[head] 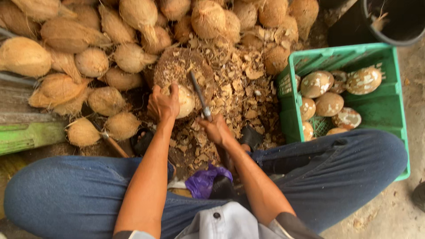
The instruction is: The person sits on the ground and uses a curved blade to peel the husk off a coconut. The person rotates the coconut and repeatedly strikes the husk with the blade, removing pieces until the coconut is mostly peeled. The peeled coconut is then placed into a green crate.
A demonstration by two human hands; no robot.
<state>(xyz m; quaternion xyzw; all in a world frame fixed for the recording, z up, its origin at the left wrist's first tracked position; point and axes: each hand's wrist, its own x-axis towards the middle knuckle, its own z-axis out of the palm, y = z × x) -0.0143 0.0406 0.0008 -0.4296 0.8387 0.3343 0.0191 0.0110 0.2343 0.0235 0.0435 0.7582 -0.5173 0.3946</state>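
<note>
The person sits with knees spread, facing a round wooden chopping block [177, 66] that serves as the centre of the scene. On the near edge of the block lies a pale, partly peeled coconut [185, 101]. The left hand [163, 104] is wrapped over it, fingers closed on its top and side. The right hand [217, 129], just right of the block, is clenched around the handle of a knife [198, 94], whose blade slants up over the block beside the coconut. Husk chips [239, 95] litter the ground right of the block. Further right stands a green crate [380, 106] holding peeled coconuts [328, 104]. Behind and left of the block is a heap of unpeeled coconuts [90, 62].
</note>
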